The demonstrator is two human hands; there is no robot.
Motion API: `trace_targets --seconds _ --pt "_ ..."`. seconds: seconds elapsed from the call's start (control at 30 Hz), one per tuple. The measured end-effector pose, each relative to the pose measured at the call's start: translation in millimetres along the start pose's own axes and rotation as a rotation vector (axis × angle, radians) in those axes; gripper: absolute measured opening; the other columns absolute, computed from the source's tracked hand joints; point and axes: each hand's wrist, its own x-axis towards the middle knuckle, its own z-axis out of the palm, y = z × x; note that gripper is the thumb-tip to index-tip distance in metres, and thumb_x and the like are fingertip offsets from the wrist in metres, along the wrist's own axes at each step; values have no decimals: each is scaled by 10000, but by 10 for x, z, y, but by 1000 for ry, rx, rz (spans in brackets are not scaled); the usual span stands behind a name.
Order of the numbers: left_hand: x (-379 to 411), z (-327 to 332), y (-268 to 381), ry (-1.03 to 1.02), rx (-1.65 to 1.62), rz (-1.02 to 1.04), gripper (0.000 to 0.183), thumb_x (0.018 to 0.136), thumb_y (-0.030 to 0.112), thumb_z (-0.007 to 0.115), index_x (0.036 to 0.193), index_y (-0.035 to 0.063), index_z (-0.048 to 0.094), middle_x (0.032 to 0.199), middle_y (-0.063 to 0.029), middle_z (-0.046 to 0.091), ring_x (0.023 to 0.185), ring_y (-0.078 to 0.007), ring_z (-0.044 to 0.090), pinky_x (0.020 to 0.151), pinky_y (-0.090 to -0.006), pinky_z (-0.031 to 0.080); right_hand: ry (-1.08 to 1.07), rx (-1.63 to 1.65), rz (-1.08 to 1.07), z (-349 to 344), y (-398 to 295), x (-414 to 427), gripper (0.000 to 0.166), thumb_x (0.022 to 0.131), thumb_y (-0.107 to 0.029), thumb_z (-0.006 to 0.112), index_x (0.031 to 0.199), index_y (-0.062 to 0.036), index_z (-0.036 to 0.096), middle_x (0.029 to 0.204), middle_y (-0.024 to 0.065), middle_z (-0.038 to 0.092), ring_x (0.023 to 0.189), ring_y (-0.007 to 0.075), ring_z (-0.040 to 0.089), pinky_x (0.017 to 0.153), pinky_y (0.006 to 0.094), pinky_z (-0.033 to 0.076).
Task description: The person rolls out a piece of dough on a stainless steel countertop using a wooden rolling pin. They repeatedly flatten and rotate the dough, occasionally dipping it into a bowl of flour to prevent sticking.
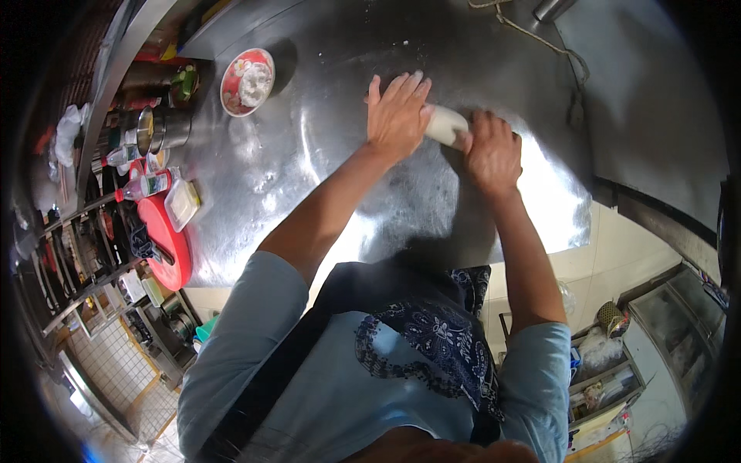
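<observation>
A thick white roll of what looks like dough (pixel 446 125) lies on the stainless steel worktop (pixel 341 116), between my two hands. My left hand (pixel 398 118) rests palm down over its left end, with the fingers stretched forward and the thumb side touching the roll. Over the right end, my right hand (pixel 494 151) curls its fingers, its thumb against the white surface. Both ends of the roll are hidden under my hands. Small dark bits show at the hands' outer sides; whether a rod runs through the roll, I cannot tell.
A red patterned bowl (pixel 248 82) with white powder stands at the far left. Along the left edge are a metal pot (pixel 168 128), plastic bottles (pixel 147 184), a lidded plastic tub (pixel 182 204) and a round red board (pixel 168 246). A cord (pixel 535 37) hangs at the back right.
</observation>
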Motion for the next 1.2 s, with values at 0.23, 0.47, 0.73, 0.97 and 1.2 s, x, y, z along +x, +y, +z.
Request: trace_targets --seconds 0.23,0.47,0.73,0.97,1.2 --pt "985 391 -130 -201 -30 -112 494 1035 388 305 1413 123 481 1483 -57 461 1396 -244 385 1114 -622 211 -317 489 284 165 405 613 493 930 -482 565 1181 -64 637 973 190 683 897 355 662 809 445 512" --pt "1148 400 93 -129 -241 7 490 1020 406 356 1432 166 468 1468 -55 478 1410 -241 366 1129 -641 137 -404 764 411 95 299 391 422 907 -418 635 1120 -55 666 981 191 706 924 358 679 816 428 520" --pt "902 302 672 -44 -227 286 526 909 357 550 1396 161 513 1449 -91 483 1384 -268 387 1124 -650 129 -397 282 239 181 310 446 319 914 -370 555 1071 -116 666 970 161 708 903 355 678 755 455 537" --pt "-129 -89 192 -233 -195 265 708 810 321 701 1445 153 436 1430 -84 485 1392 -285 365 1145 -599 140 -218 171 214 289 142 458 241 908 -285 558 1069 -106 574 1027 128 648 899 344 675 738 470 553" --pt "-1252 -584 -425 -225 -97 169 613 798 161 682 1379 112 492 1336 -107 517 1328 -307 419 1143 -598 153 26 255 129 25 -37 88 227 892 -220 615 1047 -72 540 995 166 618 894 361 635 730 480 522"
